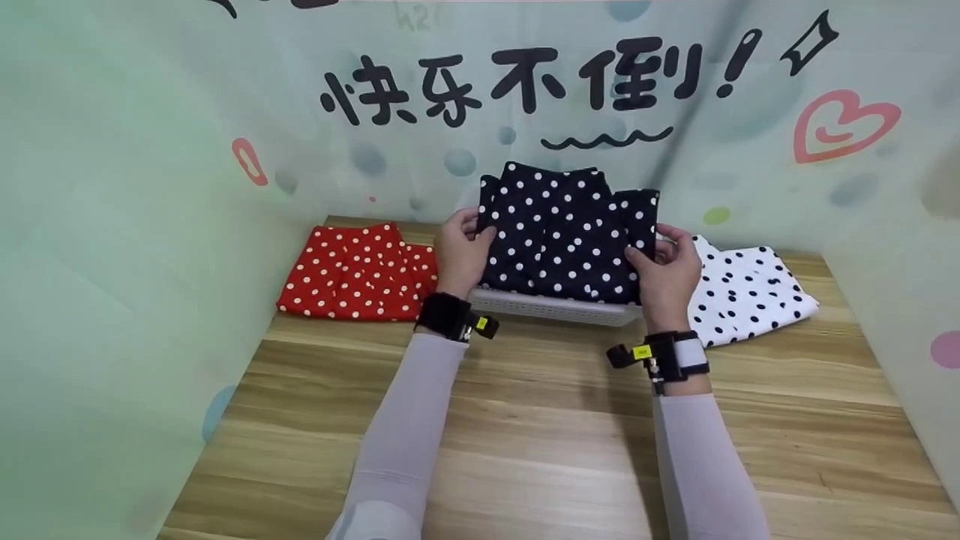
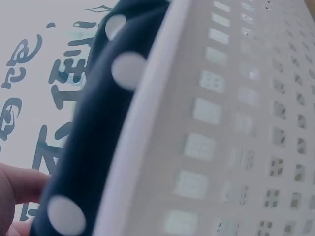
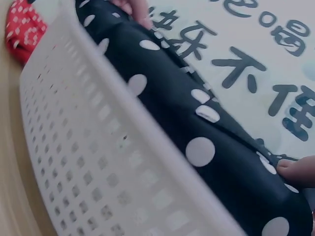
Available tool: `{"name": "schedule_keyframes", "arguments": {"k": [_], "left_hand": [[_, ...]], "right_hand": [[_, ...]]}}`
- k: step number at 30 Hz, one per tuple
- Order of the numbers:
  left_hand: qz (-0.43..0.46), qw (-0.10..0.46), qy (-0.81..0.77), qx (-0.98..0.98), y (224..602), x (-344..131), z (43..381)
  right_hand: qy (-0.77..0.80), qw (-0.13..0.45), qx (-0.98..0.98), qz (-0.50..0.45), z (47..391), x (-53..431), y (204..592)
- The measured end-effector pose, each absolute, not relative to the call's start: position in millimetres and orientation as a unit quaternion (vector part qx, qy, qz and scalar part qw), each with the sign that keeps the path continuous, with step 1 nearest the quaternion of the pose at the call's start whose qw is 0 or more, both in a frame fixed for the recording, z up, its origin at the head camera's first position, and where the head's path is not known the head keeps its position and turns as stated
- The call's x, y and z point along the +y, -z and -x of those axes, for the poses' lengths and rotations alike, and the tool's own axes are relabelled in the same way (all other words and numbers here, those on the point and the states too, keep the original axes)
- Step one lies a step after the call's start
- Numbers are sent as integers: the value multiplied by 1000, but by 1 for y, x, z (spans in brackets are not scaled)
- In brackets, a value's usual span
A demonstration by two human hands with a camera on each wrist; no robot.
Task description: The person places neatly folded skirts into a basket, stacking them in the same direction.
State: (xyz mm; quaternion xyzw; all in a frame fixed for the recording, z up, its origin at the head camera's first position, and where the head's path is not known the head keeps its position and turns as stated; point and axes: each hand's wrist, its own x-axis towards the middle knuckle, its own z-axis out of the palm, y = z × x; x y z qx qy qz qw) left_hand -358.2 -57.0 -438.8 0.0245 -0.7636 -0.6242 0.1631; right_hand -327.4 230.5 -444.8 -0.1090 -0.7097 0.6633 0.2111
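Note:
A folded black cloth garment with white dots (image 1: 559,232) is held between both hands over a white perforated basket (image 1: 551,307). My left hand (image 1: 459,256) grips its left edge, thumb on the front face and fingers behind. At the right edge my right hand (image 1: 667,279) pinches it the same way. In the right wrist view the black garment (image 3: 197,132) bulges along the basket rim (image 3: 133,108), with the right thumb (image 3: 295,172) on its far end. The left wrist view shows the garment (image 2: 93,128) right beside the basket wall (image 2: 162,128).
A folded red garment with white dots (image 1: 352,274) lies on the wooden table (image 1: 540,442) left of the basket. To the right lies a folded white one with black dots (image 1: 750,292), partly behind the right hand. A printed curtain (image 1: 480,142) hangs at the back and both sides.

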Motion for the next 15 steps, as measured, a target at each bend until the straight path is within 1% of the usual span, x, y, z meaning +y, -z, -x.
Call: {"name": "schedule_keyframes", "arguments": {"k": [6, 15], "left_hand": [[-44, 156, 600, -783, 443, -55, 361], [-55, 137, 581, -800, 448, -53, 358]], "right_hand": [[-578, 231, -775, 104, 326, 226, 447], [-504, 255, -821, 82, 326, 221, 453]]}}
